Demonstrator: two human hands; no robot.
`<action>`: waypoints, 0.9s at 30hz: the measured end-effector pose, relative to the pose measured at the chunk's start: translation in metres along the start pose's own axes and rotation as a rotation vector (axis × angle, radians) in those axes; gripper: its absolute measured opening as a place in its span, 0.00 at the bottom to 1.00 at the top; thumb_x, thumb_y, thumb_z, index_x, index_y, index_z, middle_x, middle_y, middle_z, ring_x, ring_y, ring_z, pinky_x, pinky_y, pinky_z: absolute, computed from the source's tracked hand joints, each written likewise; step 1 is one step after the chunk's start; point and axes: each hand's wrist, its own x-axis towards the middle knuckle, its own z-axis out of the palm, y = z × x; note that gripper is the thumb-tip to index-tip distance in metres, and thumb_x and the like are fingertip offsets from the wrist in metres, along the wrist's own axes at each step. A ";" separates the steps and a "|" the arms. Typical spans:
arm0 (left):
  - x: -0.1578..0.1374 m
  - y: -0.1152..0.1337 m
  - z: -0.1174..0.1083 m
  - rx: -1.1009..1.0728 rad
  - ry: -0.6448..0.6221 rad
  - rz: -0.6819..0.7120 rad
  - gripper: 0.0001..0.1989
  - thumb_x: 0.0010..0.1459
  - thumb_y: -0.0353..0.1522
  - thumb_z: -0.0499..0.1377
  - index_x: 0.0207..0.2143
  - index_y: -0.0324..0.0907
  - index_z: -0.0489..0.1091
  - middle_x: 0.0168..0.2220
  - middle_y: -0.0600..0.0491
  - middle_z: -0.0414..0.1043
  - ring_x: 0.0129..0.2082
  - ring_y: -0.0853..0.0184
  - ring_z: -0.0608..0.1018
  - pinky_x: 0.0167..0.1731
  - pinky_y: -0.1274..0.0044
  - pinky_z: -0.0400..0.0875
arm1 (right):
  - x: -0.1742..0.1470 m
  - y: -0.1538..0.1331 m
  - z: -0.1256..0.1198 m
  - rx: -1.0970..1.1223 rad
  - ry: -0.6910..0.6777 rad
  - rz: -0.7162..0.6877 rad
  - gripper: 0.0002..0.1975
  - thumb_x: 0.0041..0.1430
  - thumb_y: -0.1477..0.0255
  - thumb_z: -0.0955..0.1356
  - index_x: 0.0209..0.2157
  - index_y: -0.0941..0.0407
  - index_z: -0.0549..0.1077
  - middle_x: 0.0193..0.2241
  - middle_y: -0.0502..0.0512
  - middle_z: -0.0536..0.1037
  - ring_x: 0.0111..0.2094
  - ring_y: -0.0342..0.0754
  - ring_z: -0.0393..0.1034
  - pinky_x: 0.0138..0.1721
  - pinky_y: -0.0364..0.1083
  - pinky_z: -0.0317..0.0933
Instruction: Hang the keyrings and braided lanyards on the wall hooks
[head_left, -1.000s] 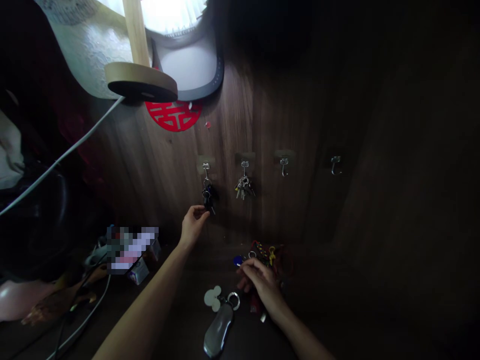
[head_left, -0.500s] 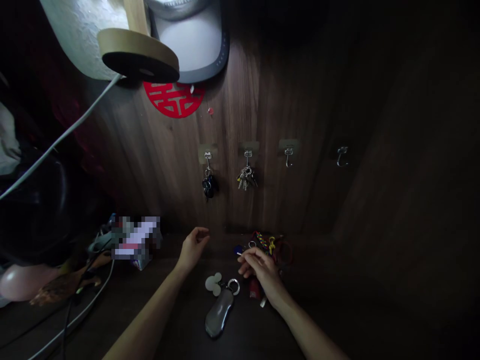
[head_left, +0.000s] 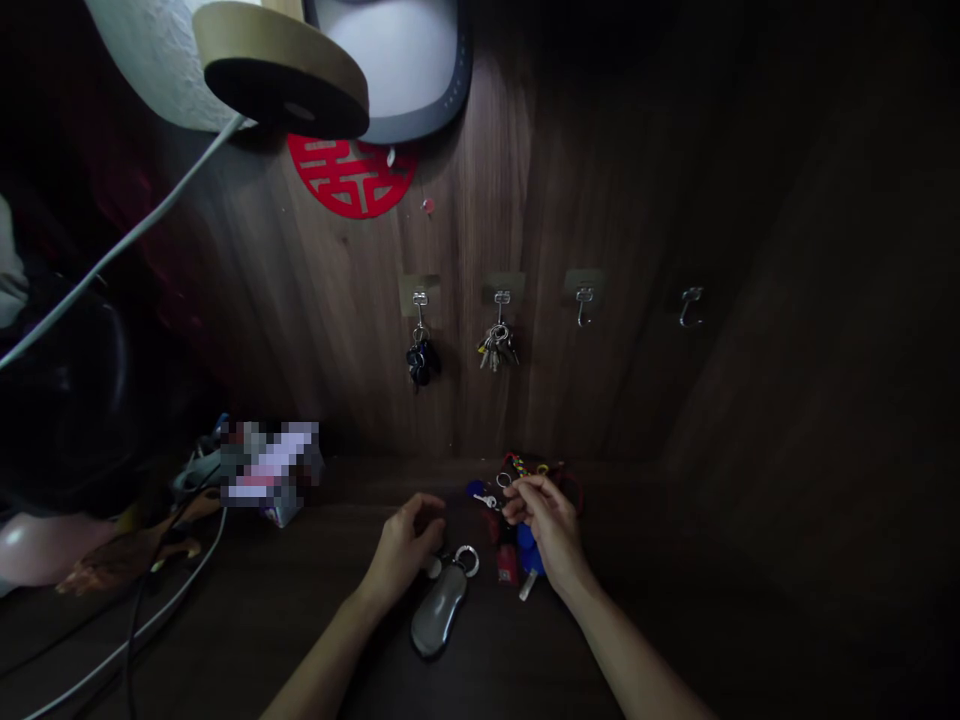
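Observation:
My left hand hovers, fingers loosely curled and apart, over a pale round-lobed charm, most of which it hides. Below that charm lies a grey key fob in a clear case, joined to a metal ring. My right hand is above a cluster of keys and tags, its fingertips pinched together. What is between them, if anything, is too small to tell. Around it lie a small silver key, a red tag, a blue-headed key and a multicoloured braided cord.
Four hooks would exceed my count, so several wall hooks run along the wooden panel. Dark keys and a silver key bunch hang from two. A lamp base juts out above. Cables and a box lie left.
My left hand has come down and right, over the pale charm. My right hand has shifted right, uncovering the small silver key. The whole view has shifted slightly.

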 end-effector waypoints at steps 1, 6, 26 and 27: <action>-0.003 0.001 0.001 0.009 -0.022 0.007 0.08 0.51 0.33 0.55 0.34 0.45 0.69 0.30 0.56 0.75 0.32 0.67 0.77 0.33 0.78 0.69 | 0.000 0.000 0.000 -0.003 0.007 0.000 0.15 0.45 0.59 0.71 0.27 0.56 0.70 0.25 0.51 0.76 0.21 0.42 0.69 0.21 0.41 0.62; -0.014 0.010 0.005 0.088 -0.124 0.088 0.08 0.54 0.33 0.54 0.36 0.46 0.69 0.37 0.54 0.75 0.39 0.65 0.76 0.40 0.75 0.68 | -0.002 0.000 0.001 -0.061 -0.011 -0.020 0.15 0.47 0.58 0.70 0.28 0.56 0.69 0.25 0.51 0.75 0.21 0.42 0.68 0.21 0.41 0.61; -0.022 0.013 0.010 0.342 -0.278 0.199 0.21 0.45 0.26 0.59 0.44 0.48 0.69 0.42 0.51 0.71 0.45 0.59 0.71 0.48 0.68 0.62 | -0.018 0.000 0.012 -0.753 -0.367 -0.376 0.08 0.59 0.69 0.62 0.28 0.52 0.70 0.23 0.49 0.70 0.24 0.44 0.64 0.27 0.42 0.58; -0.021 0.012 0.008 0.303 -0.258 0.194 0.18 0.46 0.26 0.58 0.42 0.47 0.70 0.41 0.52 0.72 0.44 0.61 0.72 0.47 0.71 0.64 | -0.018 0.000 0.012 -0.763 -0.377 -0.389 0.08 0.59 0.70 0.61 0.28 0.52 0.69 0.23 0.49 0.70 0.24 0.44 0.64 0.27 0.42 0.57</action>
